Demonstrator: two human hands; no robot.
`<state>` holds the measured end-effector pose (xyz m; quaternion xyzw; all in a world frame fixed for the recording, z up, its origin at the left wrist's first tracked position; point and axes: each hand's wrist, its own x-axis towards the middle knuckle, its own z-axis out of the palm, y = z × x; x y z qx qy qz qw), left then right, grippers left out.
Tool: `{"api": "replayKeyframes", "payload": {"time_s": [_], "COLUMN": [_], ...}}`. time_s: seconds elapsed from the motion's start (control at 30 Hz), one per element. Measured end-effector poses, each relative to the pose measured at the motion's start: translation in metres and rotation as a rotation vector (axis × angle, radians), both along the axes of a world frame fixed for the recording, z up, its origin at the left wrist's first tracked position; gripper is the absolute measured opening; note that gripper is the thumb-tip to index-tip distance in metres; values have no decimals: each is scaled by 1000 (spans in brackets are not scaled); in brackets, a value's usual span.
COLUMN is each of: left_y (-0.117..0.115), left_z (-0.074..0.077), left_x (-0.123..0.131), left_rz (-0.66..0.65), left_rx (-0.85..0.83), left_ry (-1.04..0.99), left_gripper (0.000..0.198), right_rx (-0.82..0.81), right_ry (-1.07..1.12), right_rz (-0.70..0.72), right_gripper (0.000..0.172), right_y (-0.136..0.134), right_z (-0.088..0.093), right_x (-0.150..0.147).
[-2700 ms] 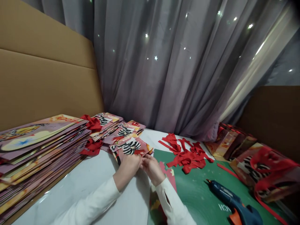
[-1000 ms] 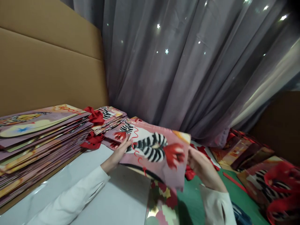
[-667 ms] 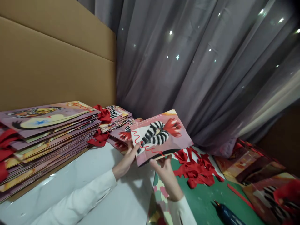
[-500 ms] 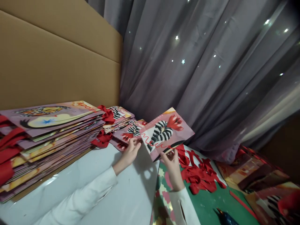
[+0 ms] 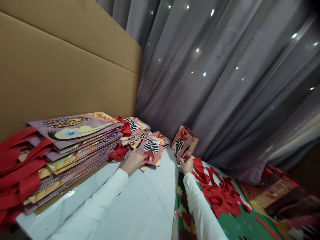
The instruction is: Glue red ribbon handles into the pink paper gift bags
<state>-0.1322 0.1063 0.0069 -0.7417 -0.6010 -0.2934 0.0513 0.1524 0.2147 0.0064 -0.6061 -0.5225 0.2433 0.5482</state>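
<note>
My right hand [image 5: 187,164] grips the lower edge of a small pink gift bag [image 5: 180,142] printed with striped sleeves and a red flower. That bag is opened out and stands tilted near the curtain. With its fingers closed at the near left edge, my left hand [image 5: 135,161] has hold of a flat gift bag [image 5: 153,149] of the same print. More flat bags lie beneath it; my left thumb is hidden.
A tall stack of larger flat bags [image 5: 82,128] with red ribbon handles [image 5: 22,170] stands left, before a cardboard wall [image 5: 65,66]. Red ribbons [image 5: 222,196] lie on a green mat [image 5: 232,223] at right. Behind hangs a grey curtain [image 5: 180,83]; filled-out bags [image 5: 272,190] stand far right.
The right hand's bag went from flattened and held up in both hands to opened out and lower, farther back. My left hand let go of it and took hold of a flat bag.
</note>
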Motion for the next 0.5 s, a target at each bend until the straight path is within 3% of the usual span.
{"api": "replayKeyframes", "payload": {"time_s": [0.13,0.23,0.37,0.5], "left_y": [-8,-16,-30,-42], "left_z": [15,23,29,30], "left_x": [15,29,52,72], "left_rz": [-88,-106,-95,-74], "left_rx": [-127,-168,-124,-5], "left_ry": [32,62,126,193], "left_gripper": [20,17,21,26], "right_rx": [4,-72,-210,-247], "right_ry": [98,202,436,738], "right_rz": [50,291,592,653], "right_gripper": [54,34,36,20], "right_y": [-24,-62,-104,-116], "right_z": [3,-5,-11,0], "right_x": [-12,-32,-59,-59]}}
